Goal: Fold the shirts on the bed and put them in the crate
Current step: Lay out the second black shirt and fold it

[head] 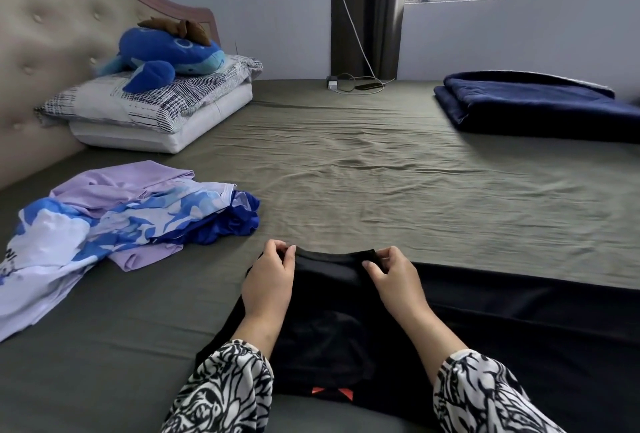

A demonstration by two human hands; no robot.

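Both hands were down on the black shirt (329, 297) at the near edge of the bed (381, 173), and what a tidy hold it was: the left hand (268, 280) pinched the far left corner of the folded cloth, fingers curled over the edge, while the right hand (393, 276) pinched the far right corner, thumb and fingertips closed on the fabric. The shirt lay flat between the two patterned sleeves (225, 394), a small red mark showing at its near end. More black cloth (519, 321) spread off to the right along the near edge, touching the shirt; whether it was part of the same garment could not be told. Over by the left edge sat a loose heap of shirts (121, 218), lilac, blue-and-white print and deep blue all tangled, well apart from the hands. At the far left corner, against the padded headboard (45, 62), stacked pillows (156, 114) carried a blue plush toy (169, 55). At the far right corner lay a folded navy blanket (536, 103). Along the far edge a charger and phone (360, 85) rested on the sheet, the white cable running up the wall beside the dark curtain (367, 10). The wrinkled sheet between the hands and the far edge carried nothing in the way.
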